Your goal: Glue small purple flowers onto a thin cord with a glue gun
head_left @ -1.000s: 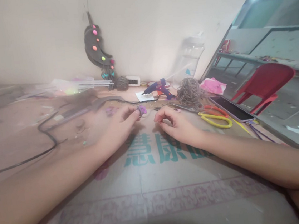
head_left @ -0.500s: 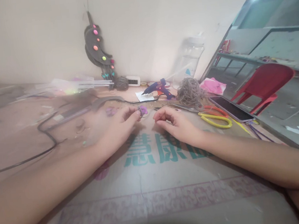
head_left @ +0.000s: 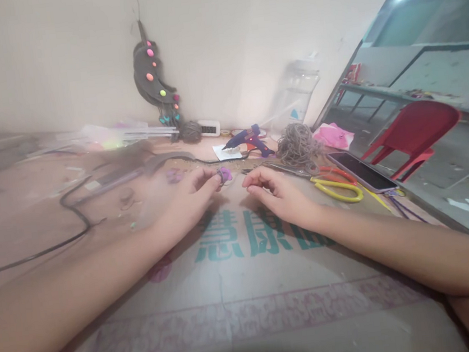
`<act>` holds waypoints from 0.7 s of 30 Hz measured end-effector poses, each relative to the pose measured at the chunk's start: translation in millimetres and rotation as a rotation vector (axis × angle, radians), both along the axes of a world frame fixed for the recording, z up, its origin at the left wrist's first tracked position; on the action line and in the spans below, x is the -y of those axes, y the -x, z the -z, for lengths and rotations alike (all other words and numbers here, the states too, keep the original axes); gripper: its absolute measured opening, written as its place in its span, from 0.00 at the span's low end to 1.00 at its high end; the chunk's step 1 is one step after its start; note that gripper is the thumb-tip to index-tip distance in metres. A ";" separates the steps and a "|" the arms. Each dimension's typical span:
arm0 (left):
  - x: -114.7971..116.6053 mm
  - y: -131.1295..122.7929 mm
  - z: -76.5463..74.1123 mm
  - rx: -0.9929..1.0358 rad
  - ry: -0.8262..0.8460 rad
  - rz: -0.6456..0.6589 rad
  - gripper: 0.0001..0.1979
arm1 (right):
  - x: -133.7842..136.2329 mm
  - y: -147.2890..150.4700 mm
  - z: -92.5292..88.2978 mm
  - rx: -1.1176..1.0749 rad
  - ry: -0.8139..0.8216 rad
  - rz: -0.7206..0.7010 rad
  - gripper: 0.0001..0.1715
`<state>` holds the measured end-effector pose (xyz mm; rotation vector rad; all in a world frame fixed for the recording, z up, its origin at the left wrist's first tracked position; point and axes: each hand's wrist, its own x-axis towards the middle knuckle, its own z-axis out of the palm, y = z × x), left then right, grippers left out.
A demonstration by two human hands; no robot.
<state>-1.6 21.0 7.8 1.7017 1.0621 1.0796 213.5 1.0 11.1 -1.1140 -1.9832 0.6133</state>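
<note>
Between the thumb and index finger of my left hand [head_left: 198, 191] is a small purple flower-shaped piece [head_left: 226, 174] with grey yarn around it. A short way to the right, my right hand [head_left: 272, 191] is curled in a pinch, thumb against the index finger. Whatever those fingertips hold, if anything, is too small to make out. Both hands are over the printed board [head_left: 229, 278], their fingertips a small gap apart. Scissors with yellow handles [head_left: 340, 189] lie beside my right hand. Behind the hands, a blue glue gun [head_left: 243, 137] rests by a white paper [head_left: 227, 152].
A tangle of grey yarn [head_left: 298, 147], a phone [head_left: 361, 170] and a pink bag [head_left: 334, 136] lie at the right. A clear bottle [head_left: 297, 91] stands by the wall. A black cable [head_left: 79, 216] crosses the left. A grey moon-shaped ornament [head_left: 147, 75] hangs behind.
Almost nothing differs. Both hands keep their pose, the purple piece staying in my left fingers, and the view has shifted very slightly.
</note>
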 end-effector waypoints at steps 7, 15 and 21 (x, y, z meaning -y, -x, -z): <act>0.7 -1.7 1.6 0.043 0.055 0.016 0.10 | -27.9 -29.4 -13.9 -0.135 0.062 0.061 0.06; 1.0 -1.5 -0.6 0.013 0.040 -0.002 0.10 | -48.1 -46.8 -12.7 -0.100 -0.003 0.212 0.06; 3.0 -2.5 -4.6 -0.029 0.001 -0.024 0.11 | -64.0 -50.3 -11.5 -0.112 -0.008 0.261 0.17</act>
